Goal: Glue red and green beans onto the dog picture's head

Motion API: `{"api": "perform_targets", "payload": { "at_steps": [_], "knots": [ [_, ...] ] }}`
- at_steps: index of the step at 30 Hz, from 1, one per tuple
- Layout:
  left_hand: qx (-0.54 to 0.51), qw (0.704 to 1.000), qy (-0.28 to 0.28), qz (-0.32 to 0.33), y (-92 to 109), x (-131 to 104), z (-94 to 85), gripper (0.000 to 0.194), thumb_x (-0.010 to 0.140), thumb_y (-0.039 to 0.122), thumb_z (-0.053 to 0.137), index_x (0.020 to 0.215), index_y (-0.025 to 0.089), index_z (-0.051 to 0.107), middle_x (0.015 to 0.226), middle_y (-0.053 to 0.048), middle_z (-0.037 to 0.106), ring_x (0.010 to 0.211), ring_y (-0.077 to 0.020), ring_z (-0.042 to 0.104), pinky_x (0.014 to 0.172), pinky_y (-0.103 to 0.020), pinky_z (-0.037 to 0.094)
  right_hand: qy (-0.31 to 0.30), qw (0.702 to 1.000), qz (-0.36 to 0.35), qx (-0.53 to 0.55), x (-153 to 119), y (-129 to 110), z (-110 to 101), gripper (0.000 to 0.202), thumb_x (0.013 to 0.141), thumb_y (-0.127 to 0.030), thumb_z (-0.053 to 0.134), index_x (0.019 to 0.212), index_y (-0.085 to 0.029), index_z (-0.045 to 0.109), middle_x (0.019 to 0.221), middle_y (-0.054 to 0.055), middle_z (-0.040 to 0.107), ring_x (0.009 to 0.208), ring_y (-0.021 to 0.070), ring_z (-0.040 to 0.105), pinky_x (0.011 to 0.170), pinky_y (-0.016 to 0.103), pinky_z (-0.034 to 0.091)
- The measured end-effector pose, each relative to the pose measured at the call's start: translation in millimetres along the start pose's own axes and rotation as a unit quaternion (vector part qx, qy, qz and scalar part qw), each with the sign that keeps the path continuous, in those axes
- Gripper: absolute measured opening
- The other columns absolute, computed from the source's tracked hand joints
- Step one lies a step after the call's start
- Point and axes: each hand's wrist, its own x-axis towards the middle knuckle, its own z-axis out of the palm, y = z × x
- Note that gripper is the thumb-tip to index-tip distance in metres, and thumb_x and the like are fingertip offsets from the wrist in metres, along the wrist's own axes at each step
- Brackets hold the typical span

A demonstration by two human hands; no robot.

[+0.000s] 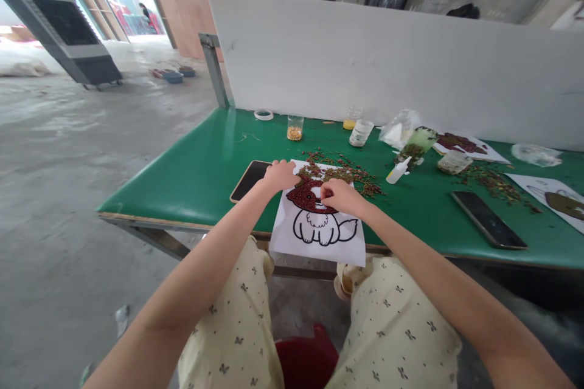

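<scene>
A white sheet with a fox-like animal drawing (pixel 316 228) lies over the near table edge. Its head is mostly filled with dark red beans (pixel 298 196); the body shows bare black outlines. My left hand (pixel 281 175) rests on the sheet's upper left edge, fingers laid down beside the head. Over the animal's face, the fingers of my right hand (pixel 342 196) are pinched together; anything between them is too small to make out. Loose red and green beans (pixel 351 171) are scattered across the sheet's top and the table beyond it.
On the green table (pixel 182 164) are a phone (pixel 249 181), another phone (pixel 489 220), a white glue bottle (pixel 398 171), a cup of yellow kernels (pixel 295 129), a tipped clear cup (pixel 361 133) and a bean-filled green container (pixel 416 144). A white board (pixel 387 61) stands behind.
</scene>
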Motion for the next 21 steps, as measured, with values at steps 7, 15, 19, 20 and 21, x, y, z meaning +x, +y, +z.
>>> {"api": "perform_targets", "payload": {
  "at_steps": [7,15,19,20,21],
  "knots": [
    [0.002,1.0,0.006,0.002,-0.4,1.7,1.5,0.055,0.076,0.042,0.045,0.125,0.017,0.048,0.129,-0.015,0.049,0.119,-0.0331,0.042,0.093,-0.041,0.037,-0.001,1.0,0.002,-0.003,0.9,-1.2,-3.2,0.006,0.068,-0.012,0.059,0.065,-0.017,0.06,0.077,0.003,0.059,0.071,0.0124,0.052,0.062,0.021,0.035],
    [0.005,1.0,0.004,0.001,0.4,-0.5,-0.8,0.055,0.078,0.044,0.044,0.125,0.017,0.048,0.127,-0.014,0.05,0.12,-0.0315,0.041,0.093,-0.039,0.036,0.04,0.999,0.011,0.012,1.0,3.3,-13.8,0.002,0.072,-0.017,0.06,0.069,-0.018,0.06,0.08,0.003,0.062,0.074,0.0128,0.053,0.062,0.021,0.035],
    [0.004,1.0,0.001,-0.004,1.5,-1.5,-2.4,0.054,0.078,0.043,0.045,0.125,0.017,0.048,0.128,-0.014,0.05,0.12,-0.0315,0.041,0.094,-0.039,0.036,0.053,0.997,0.059,-0.007,-0.1,5.7,-18.3,0.008,0.078,-0.026,0.057,0.075,-0.019,0.061,0.079,0.002,0.064,0.069,0.0129,0.054,0.058,0.022,0.033],
    [0.001,1.0,0.0,-0.005,1.7,-2.1,-3.2,0.054,0.078,0.043,0.045,0.124,0.017,0.049,0.128,-0.014,0.05,0.12,-0.0315,0.041,0.094,-0.039,0.036,0.063,0.995,0.081,-0.017,0.4,7.3,-19.2,0.012,0.08,-0.03,0.055,0.077,-0.02,0.06,0.077,0.002,0.064,0.067,0.0132,0.054,0.056,0.022,0.032],
    [-0.002,1.0,-0.001,-0.004,1.8,-2.6,-4.0,0.053,0.078,0.043,0.045,0.124,0.016,0.049,0.128,-0.015,0.05,0.119,-0.0314,0.041,0.093,-0.039,0.036,0.075,0.991,0.104,-0.028,1.5,9.7,-20.2,0.016,0.082,-0.034,0.053,0.078,-0.02,0.06,0.075,0.002,0.064,0.065,0.0136,0.053,0.054,0.023,0.031]
  ]
}}
